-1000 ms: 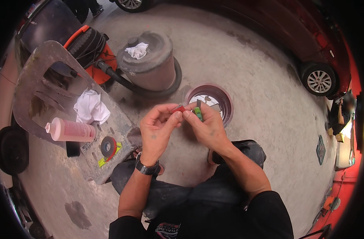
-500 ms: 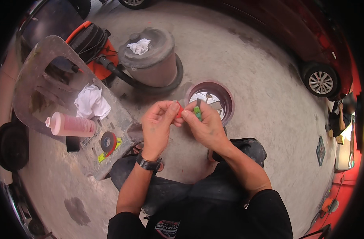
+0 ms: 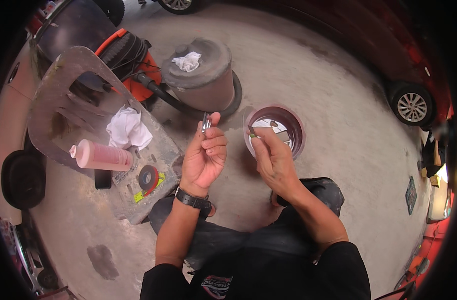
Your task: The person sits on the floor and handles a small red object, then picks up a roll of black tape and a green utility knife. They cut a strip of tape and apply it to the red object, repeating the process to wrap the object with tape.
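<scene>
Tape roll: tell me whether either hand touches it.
No, the tape roll lies near the pink bottle, apart from the left hand and the right hand.

A black shirt (image 3: 268, 270), dark trousers (image 3: 261, 231) and black wristband (image 3: 191, 199) show.

A pink bottle (image 3: 106, 156) is laid on its side across a grey plastic chair (image 3: 161, 145), with a crumpled white cloth (image 3: 129, 131) placed beside it. Beyond, an orange-and-black vacuum cleaner (image 3: 131, 57) is draped with cable. A lidded grey drum (image 3: 201, 95) is partly encircled by a black hose (image 3: 172, 100) and topped by a second white cloth (image 3: 187, 61). A dark red car (image 3: 328, 30) is parked at upper right, and the concrete floor (image 3: 358, 165) is marked by a dark stain (image 3: 102, 261) at lower left.
</scene>
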{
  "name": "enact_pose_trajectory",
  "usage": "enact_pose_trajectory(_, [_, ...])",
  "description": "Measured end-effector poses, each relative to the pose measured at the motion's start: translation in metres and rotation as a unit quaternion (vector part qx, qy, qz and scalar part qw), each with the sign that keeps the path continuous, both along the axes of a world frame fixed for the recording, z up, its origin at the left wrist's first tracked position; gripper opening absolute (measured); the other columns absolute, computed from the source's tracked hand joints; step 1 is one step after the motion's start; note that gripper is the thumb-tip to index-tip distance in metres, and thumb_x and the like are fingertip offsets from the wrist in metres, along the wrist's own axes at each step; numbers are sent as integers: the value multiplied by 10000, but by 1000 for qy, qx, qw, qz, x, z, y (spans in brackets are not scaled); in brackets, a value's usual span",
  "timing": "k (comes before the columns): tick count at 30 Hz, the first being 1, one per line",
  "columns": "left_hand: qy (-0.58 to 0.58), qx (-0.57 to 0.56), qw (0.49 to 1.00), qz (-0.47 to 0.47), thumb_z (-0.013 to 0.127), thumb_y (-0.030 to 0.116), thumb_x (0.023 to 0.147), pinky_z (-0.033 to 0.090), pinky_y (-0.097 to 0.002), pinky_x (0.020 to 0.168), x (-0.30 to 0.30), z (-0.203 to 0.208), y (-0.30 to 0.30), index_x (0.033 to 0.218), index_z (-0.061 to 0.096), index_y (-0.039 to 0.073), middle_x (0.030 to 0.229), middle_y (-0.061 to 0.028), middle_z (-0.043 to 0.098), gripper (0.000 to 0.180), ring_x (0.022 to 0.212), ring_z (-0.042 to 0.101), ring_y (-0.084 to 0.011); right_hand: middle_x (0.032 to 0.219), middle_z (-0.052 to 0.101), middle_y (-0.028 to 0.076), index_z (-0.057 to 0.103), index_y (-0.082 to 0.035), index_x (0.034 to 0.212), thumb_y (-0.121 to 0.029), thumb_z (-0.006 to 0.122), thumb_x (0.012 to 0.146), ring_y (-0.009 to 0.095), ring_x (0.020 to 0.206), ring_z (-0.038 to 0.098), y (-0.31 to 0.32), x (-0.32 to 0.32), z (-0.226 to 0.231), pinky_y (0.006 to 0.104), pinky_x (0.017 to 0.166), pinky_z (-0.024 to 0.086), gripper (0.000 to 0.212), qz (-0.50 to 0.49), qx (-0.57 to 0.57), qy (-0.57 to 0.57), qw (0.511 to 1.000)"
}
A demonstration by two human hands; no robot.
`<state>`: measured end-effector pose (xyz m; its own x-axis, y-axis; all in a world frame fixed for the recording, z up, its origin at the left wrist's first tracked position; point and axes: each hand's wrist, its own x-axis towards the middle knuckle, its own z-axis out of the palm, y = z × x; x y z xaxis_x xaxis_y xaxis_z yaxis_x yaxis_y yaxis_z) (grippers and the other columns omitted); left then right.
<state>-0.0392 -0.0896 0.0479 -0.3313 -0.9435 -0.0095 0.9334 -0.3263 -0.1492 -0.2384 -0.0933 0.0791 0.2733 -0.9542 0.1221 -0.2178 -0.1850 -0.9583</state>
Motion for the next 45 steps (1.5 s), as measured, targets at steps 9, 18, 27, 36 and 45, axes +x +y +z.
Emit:
enact_pose_trajectory(9, [39, -21, 999, -15, 537, 193, 1089, 439, -237, 626, 5, 5, 4, 1405, 529, -16, 905, -1, 529, 378, 720, 486, -79, 880, 637, 144, 677, -14, 1145, -31, 647, 965, 292, 732, 631, -2, 2, -2, 389, 663, 497, 183, -2, -193, 63, 979])
enact_pose_trajectory(18, [-393, -8, 911, 128, 594, 212, 1073, 470, -232, 673, -14, 17, 5, 1325, 598, 31, 935, -10, 641, 311, 764, 550, -67, 794, 582, 79, 720, -22, 995, -108, 734, 925, 186, 617, 594, -3, -2, 5, 332, 550, 458, 111, -42, -187, 43, 980])
enact_pose_trajectory(27, [-366, 0, 928, 75, 611, 189, 1062, 536, -231, 705, -19, 13, 10, 1310, 611, 40, 973, -15, 677, 289, 801, 643, -66, 756, 548, 60, 712, -81, 931, -203, 769, 888, 252, 563, 608, -1, -3, 5, 374, 495, 468, 142, -44, -271, 141, 951])
enact_pose_trajectory(36, [-83, 31, 994, -59, 566, 211, 1081, 516, -241, 729, -14, -14, 7, 1417, 518, 18, 992, -24, 645, 390, 841, 597, -83, 754, 515, 61, 708, -99, 959, -222, 747, 914, 247, 568, 582, -3, 0, 5, 370, 510, 458, 136, -46, -307, 172, 935])
enact_pose_trajectory(45, [-76, 41, 994, -65, 546, 166, 1085, 519, -247, 725, -20, -7, 8, 1379, 567, 6, 989, -30, 623, 336, 816, 587, -93, 779, 524, 85, 682, -93, 1039, -198, 680, 976, 293, 678, 580, -11, -9, 2, 421, 599, 452, 122, -32, -257, 169, 951])
